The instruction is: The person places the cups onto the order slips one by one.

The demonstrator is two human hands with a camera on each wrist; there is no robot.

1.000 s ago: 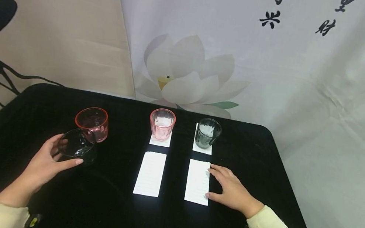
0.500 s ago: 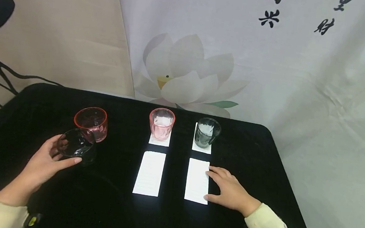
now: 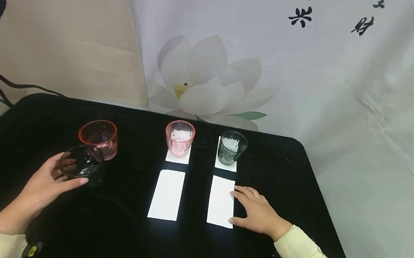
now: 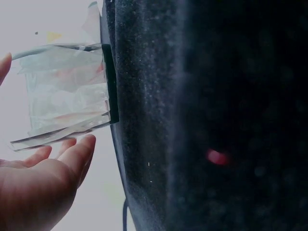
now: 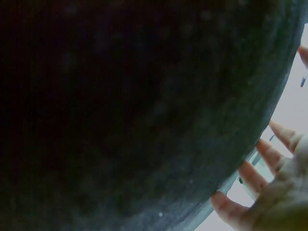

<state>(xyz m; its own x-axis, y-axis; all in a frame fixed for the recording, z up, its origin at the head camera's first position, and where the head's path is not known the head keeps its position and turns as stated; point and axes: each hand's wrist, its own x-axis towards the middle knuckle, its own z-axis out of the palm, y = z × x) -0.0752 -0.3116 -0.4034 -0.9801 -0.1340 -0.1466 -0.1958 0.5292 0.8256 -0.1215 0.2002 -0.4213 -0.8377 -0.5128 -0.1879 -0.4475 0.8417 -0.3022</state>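
Observation:
Beside the dark clear glass tumbler (image 3: 81, 164) on the left of the black table, my left hand (image 3: 48, 179) stands with thumb and fingers loosely spread about its near left side. In the left wrist view this tumbler (image 4: 67, 91) is upright on the tabletop, and a narrow gap shows between it and the fingers (image 4: 79, 154). A larger pink tumbler (image 3: 108, 148) stands right behind it. My right hand (image 3: 256, 212) rests spread on the table, its fingertips at the right edge of a white paper slip (image 3: 221, 202). The right wrist view shows those fingers (image 5: 252, 178) relaxed.
Another white slip (image 3: 166, 195) lies left of the right-hand one. Behind these, a pink tumbler (image 3: 179, 143) and a grey tumbler (image 3: 230, 150) each stand on a slip. A printed cloth (image 3: 310, 81) hangs past the table's (image 3: 123, 238) far edge.
The whole head view has shifted slightly, so everything sits a little further left. Both hands and all the tumblers keep their places on the table.

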